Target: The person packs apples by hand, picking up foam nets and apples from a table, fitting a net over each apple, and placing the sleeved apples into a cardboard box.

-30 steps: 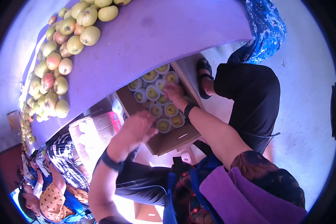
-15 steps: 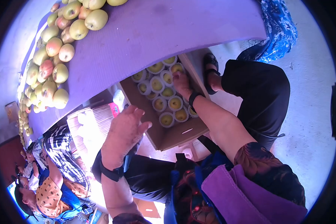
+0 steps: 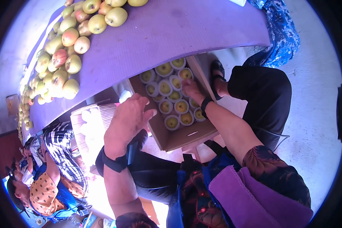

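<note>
My right hand [image 3: 192, 90] reaches down into an open cardboard box [image 3: 171, 140], at its right side. Its fingers are bent and pressed together beside a yellow-green apple [image 3: 185, 74] in a white foam net; whatever lies under them is hidden. Several more netted apples [image 3: 165, 87] sit in rows in the box. My left hand [image 3: 127, 116] hovers over the box's near left edge, palm down. Its thumb is apart from its loosely bent fingers, and nothing shows in it.
A purple-covered table [image 3: 171, 28] overhangs the box's far end. Loose apples [image 3: 59, 57] are heaped along its left side. An overexposed carton [image 3: 91, 127] stands left of the box. Another person [image 3: 45, 193] sits at lower left; blue patterned cloth [image 3: 281, 36] hangs at upper right.
The view has shifted, so the table apples and box appear farther right. My right hand has drawn back slightly from the apple at its fingertips. My left hand stays near the box's edge.
</note>
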A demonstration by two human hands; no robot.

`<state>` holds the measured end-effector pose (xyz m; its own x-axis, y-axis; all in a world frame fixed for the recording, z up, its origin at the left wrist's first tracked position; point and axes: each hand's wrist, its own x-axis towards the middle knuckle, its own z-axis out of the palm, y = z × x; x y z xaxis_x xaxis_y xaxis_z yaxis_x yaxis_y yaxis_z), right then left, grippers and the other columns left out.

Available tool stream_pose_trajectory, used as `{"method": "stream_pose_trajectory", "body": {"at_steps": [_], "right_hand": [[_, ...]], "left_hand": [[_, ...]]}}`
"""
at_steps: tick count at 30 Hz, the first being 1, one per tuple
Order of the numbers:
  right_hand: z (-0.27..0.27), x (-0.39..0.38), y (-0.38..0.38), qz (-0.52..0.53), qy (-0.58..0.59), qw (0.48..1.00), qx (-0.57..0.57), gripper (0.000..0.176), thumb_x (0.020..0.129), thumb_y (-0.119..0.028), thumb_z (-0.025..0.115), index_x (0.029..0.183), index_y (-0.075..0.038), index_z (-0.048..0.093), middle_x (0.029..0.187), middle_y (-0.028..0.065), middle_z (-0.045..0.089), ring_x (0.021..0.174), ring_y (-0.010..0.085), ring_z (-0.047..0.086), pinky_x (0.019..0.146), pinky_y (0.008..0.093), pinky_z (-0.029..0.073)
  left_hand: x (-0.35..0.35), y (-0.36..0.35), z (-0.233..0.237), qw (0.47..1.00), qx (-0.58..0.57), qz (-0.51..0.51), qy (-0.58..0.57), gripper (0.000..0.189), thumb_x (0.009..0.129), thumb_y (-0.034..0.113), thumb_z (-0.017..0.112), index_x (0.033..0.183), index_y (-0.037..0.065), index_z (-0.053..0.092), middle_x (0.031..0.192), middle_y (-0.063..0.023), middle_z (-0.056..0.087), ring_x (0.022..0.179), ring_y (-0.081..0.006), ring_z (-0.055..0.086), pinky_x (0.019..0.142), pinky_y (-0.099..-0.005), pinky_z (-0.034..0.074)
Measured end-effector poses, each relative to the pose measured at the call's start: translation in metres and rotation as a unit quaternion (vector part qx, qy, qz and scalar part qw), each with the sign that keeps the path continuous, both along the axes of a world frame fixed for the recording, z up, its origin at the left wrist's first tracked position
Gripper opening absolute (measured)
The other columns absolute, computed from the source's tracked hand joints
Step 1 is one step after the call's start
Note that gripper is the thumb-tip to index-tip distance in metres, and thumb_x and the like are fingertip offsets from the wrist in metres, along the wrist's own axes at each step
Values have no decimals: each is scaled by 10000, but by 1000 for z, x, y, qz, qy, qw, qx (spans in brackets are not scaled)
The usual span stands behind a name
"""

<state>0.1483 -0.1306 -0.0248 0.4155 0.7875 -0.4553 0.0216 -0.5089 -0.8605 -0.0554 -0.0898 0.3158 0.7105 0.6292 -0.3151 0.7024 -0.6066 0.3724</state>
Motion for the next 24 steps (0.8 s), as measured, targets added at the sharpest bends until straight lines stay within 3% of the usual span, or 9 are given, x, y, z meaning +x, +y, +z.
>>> {"method": "stream_pose_trajectory", "body": {"at_steps": [5, 7, 11, 14, 18, 20, 21, 23, 24], "right_hand": [[29, 5, -6, 50, 40, 996, -58, 186, 825, -97, 534, 952, -32, 654, 876, 151, 659, 785, 227, 653, 691, 356, 511], [48, 8, -6, 286, -6, 950, -122, 185, 836, -130, 563, 970, -38, 652, 853, 120, 658, 710, 187, 647, 600, 340, 506], [132, 7, -2, 423, 20, 902, -89, 210, 848, -208, 580, 966, -49, 647, 856, 88, 652, 725, 159, 632, 605, 317, 514], [197, 8, 14, 557, 0, 828, -65, 343, 856, -307, 591, 1063, -36, 630, 997, 71, 642, 829, 166, 621, 697, 321, 542], [271, 17, 37, 629, -63, 774, -34, 371, 867, -328, 570, 1080, -28, 621, 1000, 69, 648, 849, 175, 618, 723, 311, 526], [283, 25, 42, 683, -182, 707, 40, 342, 873, -293, 569, 1082, -26, 615, 968, 65, 640, 843, 172, 618, 699, 304, 524], [295, 29, 40, 685, -186, 703, 38, 342, 873, -293, 569, 1082, -26, 615, 968, 65, 640, 843, 172, 618, 699, 304, 524], [326, 35, 37, 604, -130, 786, 11, 318, 884, -263, 564, 1082, -17, 607, 932, 60, 627, 839, 150, 616, 674, 285, 520], [335, 36, 38, 605, -134, 785, 11, 318, 884, -263, 564, 1082, -17, 607, 932, 60, 627, 839, 150, 616, 674, 285, 520]], "left_hand": [[-4, 11, 0, 1000, 10, 11, 3, 215, 821, 185, 658, 913, -8, 629, 868, -197, 610, 851, -373, 592, 741, -428, 452], [-7, 14, -2, 999, 7, 26, -21, 198, 810, 163, 657, 902, -10, 630, 849, -200, 616, 833, -372, 596, 727, -430, 452], [-4, 25, -5, 993, 51, 32, -98, 136, 783, 110, 646, 845, -9, 625, 714, -190, 599, 693, -359, 587, 640, -406, 449], [1, 30, -4, 980, 91, 40, -171, 160, 802, 140, 646, 774, -12, 606, 611, -160, 554, 581, -336, 530, 571, -385, 423], [9, 33, 4, 981, 80, 46, -171, 270, 846, 212, 637, 711, -16, 583, 556, -181, 476, 514, -332, 462, 520, -409, 378], [11, 36, 3, 977, 73, 48, -197, 302, 858, 233, 632, 697, -17, 577, 545, -190, 445, 495, -328, 444, 505, -415, 363], [13, 36, 4, 973, 94, 48, -204, 324, 865, 247, 631, 693, -20, 569, 541, -181, 429, 482, -293, 429, 497, -400, 355], [17, 36, 6, 968, 117, 50, -214, 345, 872, 262, 630, 689, -23, 560, 537, -172, 413, 470, -257, 413, 488, -385, 346], [18, 35, 9, 962, 100, 82, -239, 361, 876, 268, 633, 682, -24, 550, 526, -142, 394, 475, -205, 390, 481, -365, 336]]}}
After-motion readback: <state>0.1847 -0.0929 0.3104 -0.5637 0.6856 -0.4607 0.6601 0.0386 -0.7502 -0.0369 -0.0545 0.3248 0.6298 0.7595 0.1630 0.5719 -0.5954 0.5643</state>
